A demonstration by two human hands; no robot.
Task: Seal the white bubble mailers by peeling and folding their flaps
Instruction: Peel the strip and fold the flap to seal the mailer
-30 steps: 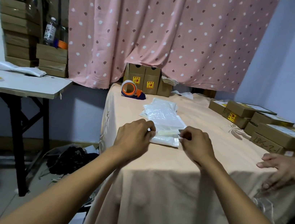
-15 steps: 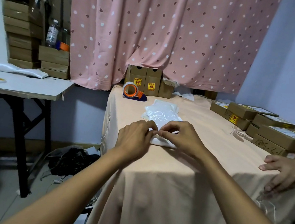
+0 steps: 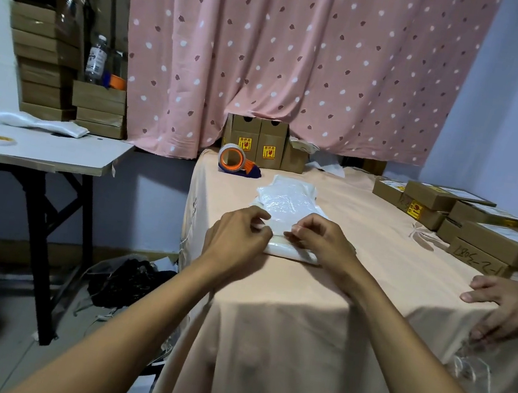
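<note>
Pinching the flap of the nearest white bubble mailer (image 3: pixel 289 253) near the worktop's (image 3: pixel 351 309) front left edge, the left hand (image 3: pixel 238 238) and right hand (image 3: pixel 321 238) should probably press outward evenly, avoiding wrinkles in the seal.

A room in a home turned into a small packing and shipping station. A pink dotted curtain (image 3: pixel 303 62) hangs behind a cloth-covered counter (image 3: pixel 319 304). Flat cardboard boxes with labels (image 3: pixel 467 222) crowd its right edge, more boxes (image 3: pixel 45 63) are stacked against the left wall, and a tape dispenser (image 3: pixel 237 161) and white bubble mailers (image 3: pixel 287 200) lie near the counter's far edge.
</note>
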